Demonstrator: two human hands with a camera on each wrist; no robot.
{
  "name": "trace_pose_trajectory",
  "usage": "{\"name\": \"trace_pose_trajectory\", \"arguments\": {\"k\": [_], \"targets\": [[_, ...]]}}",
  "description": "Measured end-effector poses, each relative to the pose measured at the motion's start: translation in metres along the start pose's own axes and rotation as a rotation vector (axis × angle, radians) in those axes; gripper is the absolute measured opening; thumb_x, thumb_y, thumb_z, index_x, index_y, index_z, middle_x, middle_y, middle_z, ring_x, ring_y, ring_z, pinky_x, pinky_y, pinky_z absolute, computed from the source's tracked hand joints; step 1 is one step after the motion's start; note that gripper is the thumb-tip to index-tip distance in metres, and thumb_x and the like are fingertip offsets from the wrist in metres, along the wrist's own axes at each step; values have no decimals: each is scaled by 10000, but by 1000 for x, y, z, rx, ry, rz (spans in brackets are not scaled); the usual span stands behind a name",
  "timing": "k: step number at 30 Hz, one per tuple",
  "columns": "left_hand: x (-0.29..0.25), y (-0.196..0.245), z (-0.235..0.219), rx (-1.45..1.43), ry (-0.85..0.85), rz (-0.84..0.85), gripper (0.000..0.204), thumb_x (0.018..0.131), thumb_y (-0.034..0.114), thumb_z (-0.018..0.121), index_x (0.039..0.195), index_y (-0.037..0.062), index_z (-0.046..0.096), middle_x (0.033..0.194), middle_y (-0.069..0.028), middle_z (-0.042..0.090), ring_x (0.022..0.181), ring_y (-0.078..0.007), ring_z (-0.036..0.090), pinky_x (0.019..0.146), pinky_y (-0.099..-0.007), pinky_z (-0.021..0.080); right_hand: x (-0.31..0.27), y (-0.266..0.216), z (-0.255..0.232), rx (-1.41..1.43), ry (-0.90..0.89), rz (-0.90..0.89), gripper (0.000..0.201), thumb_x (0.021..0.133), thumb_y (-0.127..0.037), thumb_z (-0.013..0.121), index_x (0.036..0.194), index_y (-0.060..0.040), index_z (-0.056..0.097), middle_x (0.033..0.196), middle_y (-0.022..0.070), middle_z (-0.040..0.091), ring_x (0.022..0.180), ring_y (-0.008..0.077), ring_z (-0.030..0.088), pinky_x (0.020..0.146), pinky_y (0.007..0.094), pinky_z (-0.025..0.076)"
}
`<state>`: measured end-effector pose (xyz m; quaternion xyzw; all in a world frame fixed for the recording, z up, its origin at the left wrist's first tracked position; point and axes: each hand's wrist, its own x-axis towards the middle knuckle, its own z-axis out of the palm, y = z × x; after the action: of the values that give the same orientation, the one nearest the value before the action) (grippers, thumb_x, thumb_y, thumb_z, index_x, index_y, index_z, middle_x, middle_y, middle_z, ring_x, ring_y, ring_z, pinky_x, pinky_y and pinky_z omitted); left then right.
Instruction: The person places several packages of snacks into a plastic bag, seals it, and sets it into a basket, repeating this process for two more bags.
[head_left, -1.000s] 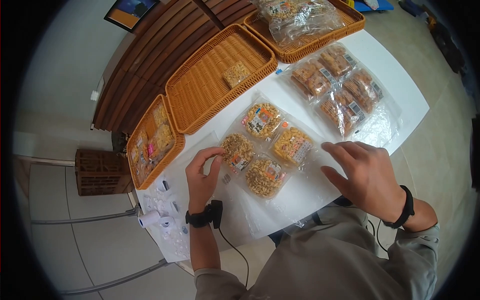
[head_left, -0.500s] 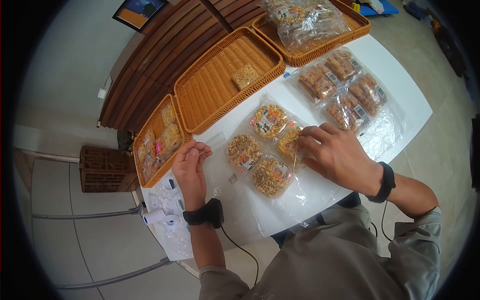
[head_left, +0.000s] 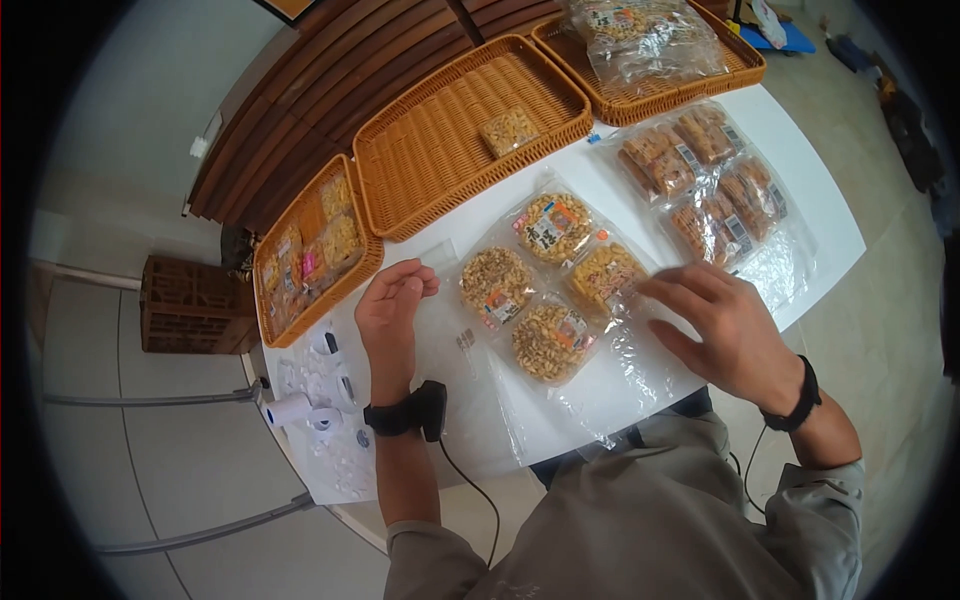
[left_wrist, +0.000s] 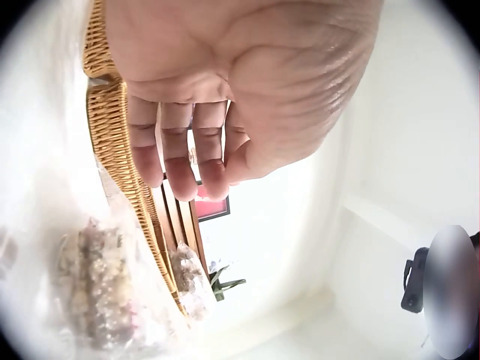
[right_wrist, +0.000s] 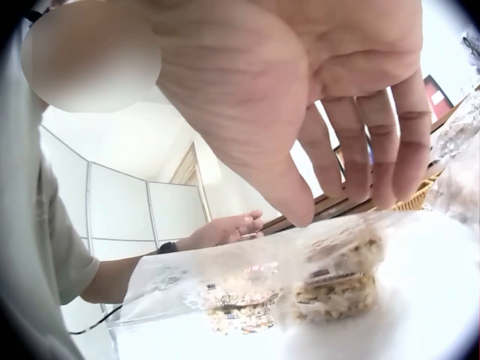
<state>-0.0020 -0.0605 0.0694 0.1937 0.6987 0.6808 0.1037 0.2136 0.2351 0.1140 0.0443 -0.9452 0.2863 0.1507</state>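
On the white table lies a clear plastic bag (head_left: 628, 345) holding several packaged grain cakes. One round cake (head_left: 497, 280) is at its left and another (head_left: 548, 345) at the bottom. A third round cake (head_left: 553, 225) sits on the far side, beside a yellower cake (head_left: 608, 272) on the right. My right hand (head_left: 735, 330) hovers at the bag's right edge, fingers relaxed and spread from the thumb, holding nothing. Left of the bag, my left hand (head_left: 391, 315) is raised, palm turned inward, its fingers loosely bent with nothing in them.
A second clear bag with brown snack packs (head_left: 700, 185) lies at the right. Along the back stand a wicker tray (head_left: 440, 130) with one small pack, a tray (head_left: 640, 105) of bagged cakes and a smaller filled basket (head_left: 372, 262). White rolls (head_left: 290, 410) sit front left.
My left hand has drawn away leftward from the bag's left side. The right hand reached over the yellower cake, then moved back to the right. The cakes stay in their bag.
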Motion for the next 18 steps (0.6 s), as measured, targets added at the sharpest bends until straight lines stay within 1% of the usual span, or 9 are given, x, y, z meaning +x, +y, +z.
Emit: {"name": "trace_pose_trajectory", "arguments": {"k": [3,4,5,7,10,13,16,18], "targets": [[1,-6,-3,-30,0,-5,217,982,55,557,1171,-44,600,1047,-114,659,952,-200,650,888,-353,544,-14,-10,-18,358,-285,153,254,846,-114,714,1075,-11,679,1021,139,704,878,327,686,792,396,567],[2,-6,-3,-49,10,4,216,983,55,556,1171,-42,599,1046,-112,659,951,-200,649,888,-352,544,-18,-11,-18,452,-331,107,218,877,-133,700,1055,-7,689,1007,152,711,855,338,697,779,402,572],[3,-6,-2,-68,20,15,215,984,55,555,1171,-41,599,1046,-111,659,950,-201,649,889,-352,544,-22,-16,-18,519,-385,88,217,892,-125,679,1074,-7,681,995,154,705,873,336,690,779,402,572],[3,-3,-1,-152,22,29,208,987,54,549,1168,-36,598,1039,-107,658,946,-201,647,890,-354,541,-27,-32,-9,581,-415,15,231,902,-111,657,1104,1,666,982,142,699,879,340,688,797,404,576],[5,4,3,-249,38,54,202,980,53,560,1155,-39,597,1021,-118,665,924,-201,646,883,-357,534,-33,-57,15,691,-404,-91,274,928,-110,625,1169,19,629,1059,153,673,923,338,677,828,404,569],[6,10,7,-318,49,84,193,979,57,563,1145,-35,598,1010,-122,663,909,-200,644,876,-362,531,-29,-85,52,765,-389,-143,355,888,-61,622,1224,49,591,1203,166,619,1080,330,640,920,389,539],[6,12,5,-354,70,91,188,983,60,555,1144,-25,600,1009,-112,654,910,-198,639,872,-367,526,-23,-100,95,431,-293,-368,444,844,-45,599,1271,71,560,1328,164,557,1287,308,523,995,371,497],[6,12,4,-374,77,93,187,985,62,551,1145,-18,602,1011,-104,650,914,-197,634,870,-368,521,-19,-103,112,310,-340,-394,478,834,-65,577,1292,69,557,1365,153,542,1359,304,450,1032,373,468]]}}
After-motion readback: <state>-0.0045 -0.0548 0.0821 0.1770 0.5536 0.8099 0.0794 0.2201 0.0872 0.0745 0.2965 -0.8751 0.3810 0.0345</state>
